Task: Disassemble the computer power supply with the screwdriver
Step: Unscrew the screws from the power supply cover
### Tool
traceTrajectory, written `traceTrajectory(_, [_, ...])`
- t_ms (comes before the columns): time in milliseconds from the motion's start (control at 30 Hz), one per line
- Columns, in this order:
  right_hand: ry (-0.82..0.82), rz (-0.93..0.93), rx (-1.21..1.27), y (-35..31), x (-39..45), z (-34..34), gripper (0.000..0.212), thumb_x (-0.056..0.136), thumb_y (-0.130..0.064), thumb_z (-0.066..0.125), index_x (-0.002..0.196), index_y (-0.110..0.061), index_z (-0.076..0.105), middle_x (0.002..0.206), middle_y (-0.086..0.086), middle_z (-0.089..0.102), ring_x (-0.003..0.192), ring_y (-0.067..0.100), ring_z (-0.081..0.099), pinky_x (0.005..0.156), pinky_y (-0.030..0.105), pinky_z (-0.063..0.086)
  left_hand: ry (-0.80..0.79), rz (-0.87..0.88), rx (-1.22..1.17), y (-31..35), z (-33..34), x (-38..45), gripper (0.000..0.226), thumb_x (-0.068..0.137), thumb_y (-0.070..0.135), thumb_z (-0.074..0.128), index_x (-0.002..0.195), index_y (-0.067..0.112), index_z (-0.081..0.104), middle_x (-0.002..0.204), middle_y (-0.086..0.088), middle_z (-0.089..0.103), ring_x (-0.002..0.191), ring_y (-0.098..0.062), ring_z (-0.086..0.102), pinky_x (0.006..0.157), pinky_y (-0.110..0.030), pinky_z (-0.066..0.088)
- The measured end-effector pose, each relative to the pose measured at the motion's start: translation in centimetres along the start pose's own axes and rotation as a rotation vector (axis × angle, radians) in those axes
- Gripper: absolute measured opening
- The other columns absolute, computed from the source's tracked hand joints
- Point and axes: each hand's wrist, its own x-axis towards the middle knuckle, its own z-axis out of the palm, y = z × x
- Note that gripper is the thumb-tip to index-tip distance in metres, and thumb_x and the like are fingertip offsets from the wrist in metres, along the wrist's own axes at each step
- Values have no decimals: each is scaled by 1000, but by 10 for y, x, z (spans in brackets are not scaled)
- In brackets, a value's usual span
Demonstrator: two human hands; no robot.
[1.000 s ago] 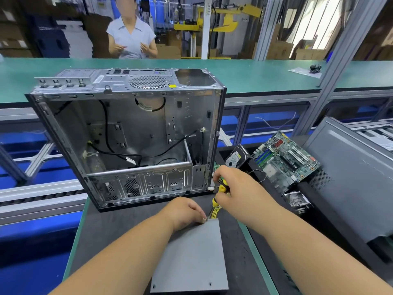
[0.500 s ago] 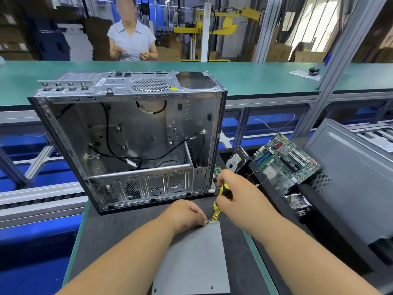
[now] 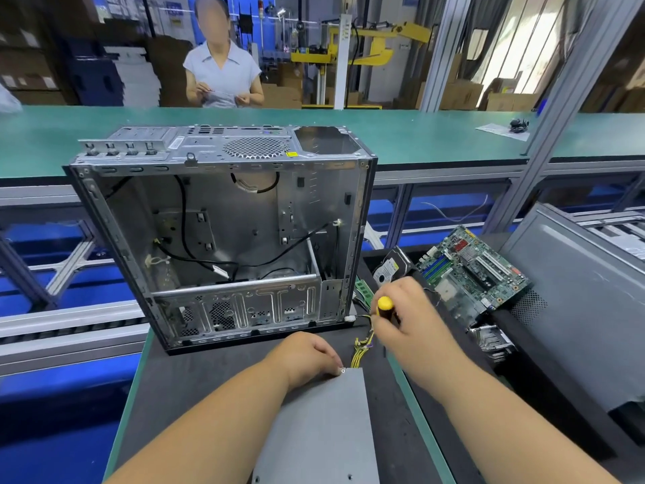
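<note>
One stripped computer case (image 3: 223, 239) stands upright at the far edge of your mat, out of the way. One grey power supply (image 3: 321, 424) lies flat at the near edge, so its top screws face you. Your left hand (image 3: 307, 354) presses its far corner, fingers curled, steadying it. Your right hand (image 3: 408, 319) grips the one yellow-handled screwdriver (image 3: 385, 303) beside the supply's yellow wires (image 3: 363, 342); its tip is hidden. One motherboard (image 3: 471, 270) lies aside, right.
</note>
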Motion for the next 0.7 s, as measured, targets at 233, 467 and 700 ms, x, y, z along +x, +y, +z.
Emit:
traceTrajectory(233, [-416, 36, -322, 32, -3, 51, 12, 91, -23, 61, 101, -23, 67, 105, -3, 55, 99, 19, 56, 85, 29, 45, 19, 7, -6, -1, 0, 0, 11, 66, 26, 77, 67, 37, 77, 77, 16, 74, 87, -7, 67, 90, -32, 54])
traceTrajectory(467, [-708, 27, -738, 51, 29, 84, 8, 90, -23, 59, 94, -24, 66, 77, 1, 46, 73, 30, 50, 66, 32, 42, 12, -14, 3, -1, 0, 0, 12, 53, 37, 76, 65, 38, 77, 75, 18, 73, 86, -6, 67, 92, -33, 54])
traceTrajectory(700, [-602, -285, -804, 46, 15, 70, 20, 90, -9, 51, 106, -14, 62, 104, 11, 58, 78, 32, 54, 58, 30, 31, 20, -24, 22, 0, 0, 0, 9, 56, 34, 76, 64, 36, 77, 76, 15, 74, 85, -6, 68, 90, -29, 54])
